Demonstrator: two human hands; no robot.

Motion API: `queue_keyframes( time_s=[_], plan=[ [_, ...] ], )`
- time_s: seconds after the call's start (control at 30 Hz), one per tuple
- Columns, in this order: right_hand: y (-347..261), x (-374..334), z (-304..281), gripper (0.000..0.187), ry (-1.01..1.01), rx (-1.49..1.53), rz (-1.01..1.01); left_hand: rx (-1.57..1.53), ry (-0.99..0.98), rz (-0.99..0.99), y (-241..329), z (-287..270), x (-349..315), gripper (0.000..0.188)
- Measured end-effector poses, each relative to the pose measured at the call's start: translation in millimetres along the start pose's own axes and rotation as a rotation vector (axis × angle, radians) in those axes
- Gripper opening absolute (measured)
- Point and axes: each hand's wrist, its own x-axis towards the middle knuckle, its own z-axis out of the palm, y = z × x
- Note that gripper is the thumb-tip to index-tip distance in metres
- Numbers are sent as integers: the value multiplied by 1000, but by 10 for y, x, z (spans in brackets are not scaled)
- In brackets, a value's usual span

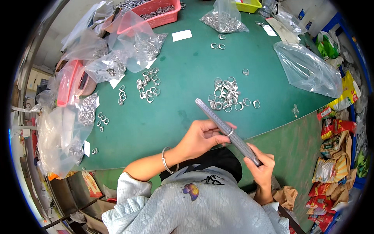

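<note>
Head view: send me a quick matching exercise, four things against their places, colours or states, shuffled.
Column one:
1. Grey rod
2. Metal bracelet
3. Tabletop
4. Yellow-green container

Column two:
A. green
B. at the picture's top edge, partly cut off
C. gripped by the right hand, a ring around it
D. around the left forearm

Pairs: 1-C, 2-D, 3-A, 4-B

The pale blue top point(167, 212) has textured cloth, loose sleeves point(132, 188) and a purple-yellow butterfly point(191, 192); the left wrist point(176, 155) wears a silver bangle point(164, 160)
</note>
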Motion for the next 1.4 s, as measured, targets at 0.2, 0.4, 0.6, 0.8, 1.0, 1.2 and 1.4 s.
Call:
queue_keyframes(
  time_s=[0.2, 0.4, 0.6, 0.8, 1.0, 1.2, 1.4],
  plan=[
    [11, -10, 31, 37, -39, 146, 117, -13, 1, 5, 22, -32, 0, 29],
    [-29, -23, 42, 37, -38, 128, 125, 9, -40, 79, -11, -94, 29, 29],
    [-102, -27, 57, 39, -12, -69, -18, 51, -149, 79, 64, -166, 66, 31],
    [-110, -7, 79, 38, -44, 39, 90, -4, -85, 44, 49, -150, 47, 27],
    [-37, -37, 87, 34, -48, 255, 290, -348, 104, 97, -139, -228, 76, 27],
    [47, -108, 31, 34, -73, 605, 467, -664, 125, 104, 59, -363, 145, 32],
    [148, -132, -17, 34, 12, 582, 479, -831, 112, -6, 151, -373, 144, 34]
  ],
)
